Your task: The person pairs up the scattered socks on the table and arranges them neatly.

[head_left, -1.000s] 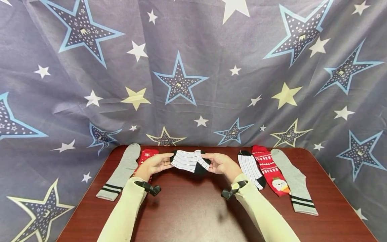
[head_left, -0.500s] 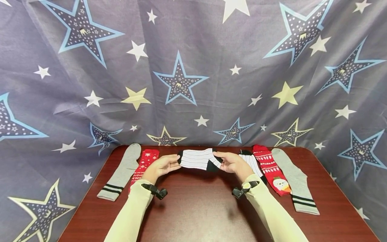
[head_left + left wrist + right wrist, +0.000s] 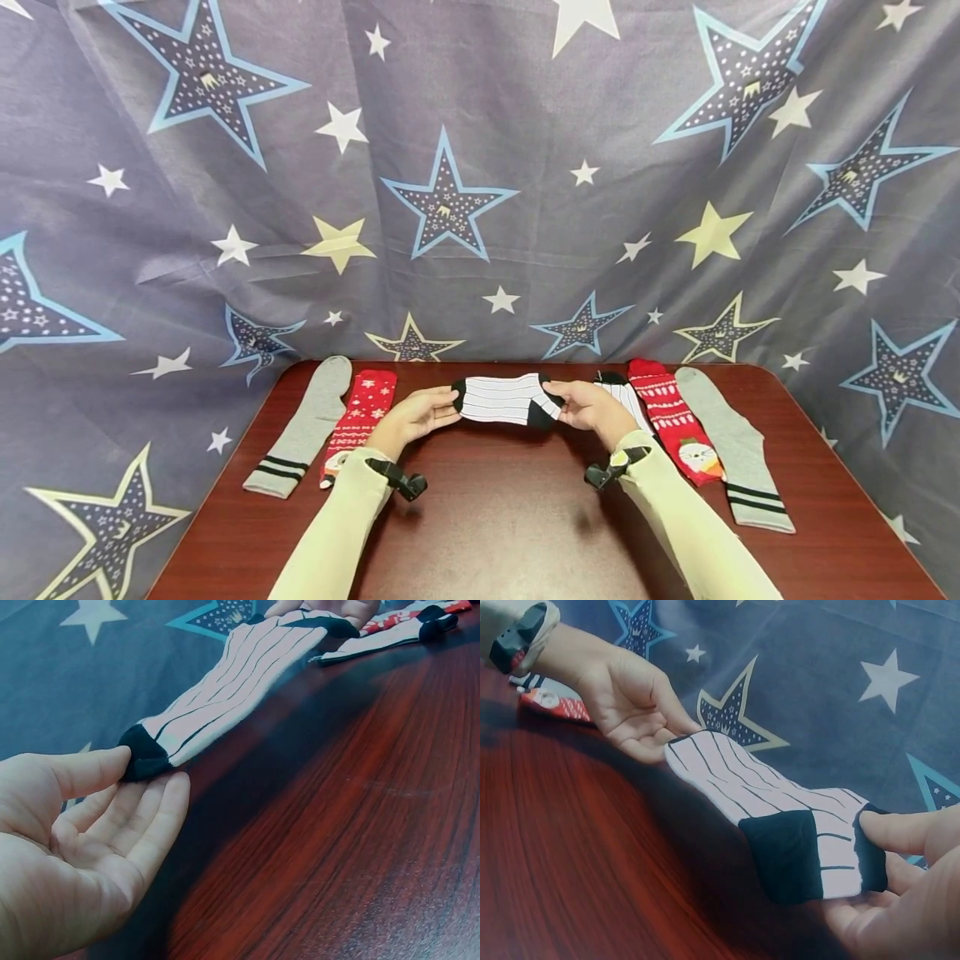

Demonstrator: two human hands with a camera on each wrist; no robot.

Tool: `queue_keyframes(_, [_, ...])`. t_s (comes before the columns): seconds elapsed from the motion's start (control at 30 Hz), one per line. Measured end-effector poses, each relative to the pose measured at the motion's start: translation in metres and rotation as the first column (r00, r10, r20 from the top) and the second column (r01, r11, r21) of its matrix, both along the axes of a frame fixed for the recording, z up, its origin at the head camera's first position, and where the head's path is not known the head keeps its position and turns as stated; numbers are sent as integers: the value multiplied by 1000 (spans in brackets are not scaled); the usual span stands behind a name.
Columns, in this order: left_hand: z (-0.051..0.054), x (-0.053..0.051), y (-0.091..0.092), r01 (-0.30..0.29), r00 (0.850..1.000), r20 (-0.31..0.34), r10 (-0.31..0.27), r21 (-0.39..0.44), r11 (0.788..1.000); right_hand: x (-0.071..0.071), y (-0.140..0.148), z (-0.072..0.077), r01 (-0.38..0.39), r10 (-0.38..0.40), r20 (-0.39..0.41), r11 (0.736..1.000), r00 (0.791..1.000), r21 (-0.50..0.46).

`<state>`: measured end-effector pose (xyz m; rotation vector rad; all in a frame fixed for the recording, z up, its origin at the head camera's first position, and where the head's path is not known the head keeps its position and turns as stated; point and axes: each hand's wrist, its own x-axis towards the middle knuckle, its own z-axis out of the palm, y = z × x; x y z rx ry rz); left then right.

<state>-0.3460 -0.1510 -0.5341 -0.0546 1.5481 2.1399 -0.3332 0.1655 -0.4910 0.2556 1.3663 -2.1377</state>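
Observation:
A white ankle sock with thin black stripes and black toe, heel and cuff is stretched out sideways above the table. My left hand pinches its black toe between thumb and fingers. At the other end my right hand pinches the black cuff, close to the black heel. A second striped sock lies on the table behind my right hand, partly covered by it in the head view.
On the left of the brown table lie a grey sock and a red patterned sock. A red sock and a grey sock lie on the right. A star-printed cloth hangs behind the table.
Both hands have moved to the right with the striped sock held between them. More of the left red sock shows now, and the right hand covers part of the second striped sock.

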Motion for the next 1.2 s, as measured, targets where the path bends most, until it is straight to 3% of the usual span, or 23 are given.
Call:
queue_keyframes(0.23, [-7,-3,7,-24,1000,15,24,-35,999,0,3,-3,23,-22,-13,995,1000,96])
queue_keyframes(0.3, [-9,-3,8,-32,999,20,33,-44,999,-5,5,-11,24,-19,-36,990,999,135])
queue_keyframes(0.4, [-11,-3,9,-40,999,24,42,-60,997,-22,13,-41,-1,15,-90,988,996,155])
queue_keyframes(0.47, [-12,-3,10,-43,999,25,45,-72,997,-50,27,-82,-45,60,-129,992,990,120])
queue_keyframes(0.57, [-14,-3,11,-42,999,26,44,-83,996,-79,38,-126,-54,73,-148,990,986,128])
queue_keyframes(0.63, [-15,-2,11,-45,999,26,47,-87,995,-95,45,-147,-62,85,-159,988,984,144])
queue_keyframes(0.73, [-14,-1,12,-51,998,16,53,-89,995,-99,44,-154,-31,62,-150,978,987,205])
queue_keyframes(0.83, [-14,0,13,-66,998,8,67,-103,992,-101,46,-155,-59,96,-164,975,982,216])
queue_keyframes(0.9, [-14,1,14,-72,997,2,73,-112,991,-83,37,-133,-37,83,-175,967,981,252])
queue_keyframes(1.07, [-14,-1,16,-95,995,13,97,-129,987,-16,6,-44,83,-5,-200,920,980,384])
queue_keyframes(1.2, [-12,-2,19,-127,990,38,134,-150,981,-5,1,-32,146,-55,-225,900,973,412])
